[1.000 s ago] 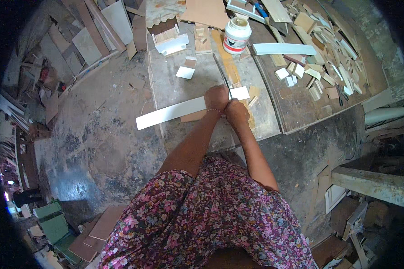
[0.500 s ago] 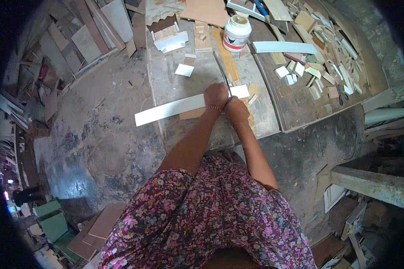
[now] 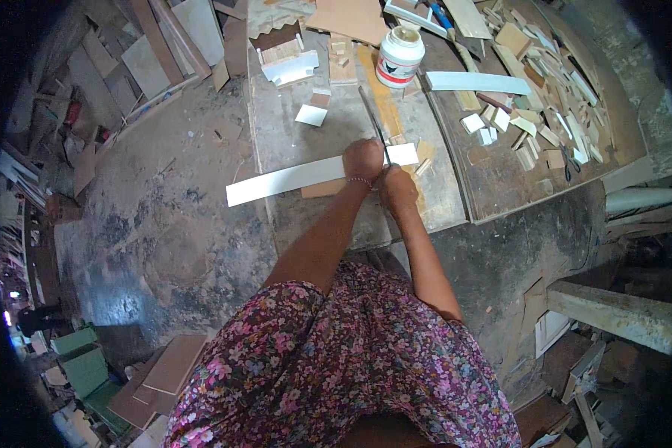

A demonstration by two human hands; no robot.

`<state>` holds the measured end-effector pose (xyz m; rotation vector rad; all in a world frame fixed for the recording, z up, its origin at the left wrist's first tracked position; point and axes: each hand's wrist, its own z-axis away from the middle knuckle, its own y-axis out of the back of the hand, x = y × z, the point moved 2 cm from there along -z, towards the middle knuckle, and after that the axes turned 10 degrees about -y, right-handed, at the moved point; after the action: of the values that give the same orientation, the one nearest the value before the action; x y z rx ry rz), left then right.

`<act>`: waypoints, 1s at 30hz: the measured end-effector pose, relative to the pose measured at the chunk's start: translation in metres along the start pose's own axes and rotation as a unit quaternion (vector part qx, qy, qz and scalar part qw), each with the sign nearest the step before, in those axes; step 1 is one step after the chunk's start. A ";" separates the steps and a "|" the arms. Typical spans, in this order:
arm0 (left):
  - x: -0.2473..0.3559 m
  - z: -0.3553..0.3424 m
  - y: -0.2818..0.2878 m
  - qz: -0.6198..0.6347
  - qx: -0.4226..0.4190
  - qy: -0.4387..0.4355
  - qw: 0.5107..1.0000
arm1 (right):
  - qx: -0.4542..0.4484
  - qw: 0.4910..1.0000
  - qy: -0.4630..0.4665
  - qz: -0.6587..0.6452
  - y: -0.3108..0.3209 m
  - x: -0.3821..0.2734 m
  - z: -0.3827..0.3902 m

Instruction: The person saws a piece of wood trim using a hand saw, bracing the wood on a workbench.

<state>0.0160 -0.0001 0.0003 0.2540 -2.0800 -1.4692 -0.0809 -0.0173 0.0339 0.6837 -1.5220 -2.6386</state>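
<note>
A long white strip of board (image 3: 284,181) lies crosswise over the near part of the worktable, its left end jutting past the table's edge. My left hand (image 3: 364,159), closed with a beaded bracelet at the wrist, bears down on the strip near its right end. Just right of it, my right hand (image 3: 399,188) is wrapped round the near end of a thin, dark saw blade (image 3: 370,108) that points away from me. The blade crosses the strip, and a short white end shows to its right. My fingers hide the saw's grip. Under the strip lies a brown board (image 3: 322,190).
Beyond my hands stand a white glue tub (image 3: 400,58) and a small wooden piece with a white front (image 3: 290,67). Many wood offcuts (image 3: 526,123), a curved white strip (image 3: 478,81) and scissors (image 3: 570,166) lie on the right-hand board. Planks (image 3: 145,66) lean at far left.
The view has shifted slightly, so the table appears a little further right. Both hands keep their places at the strip, with the blade still across it.
</note>
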 end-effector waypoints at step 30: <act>0.002 -0.002 -0.003 -0.027 -0.005 -0.005 1.000 | 0.013 1.000 -0.025 0.001 0.001 -0.004 -0.002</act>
<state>0.0149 -0.0041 -0.0016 0.3009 -2.0887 -1.5145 -0.0767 -0.0188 0.0348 0.6222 -1.5716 -2.6582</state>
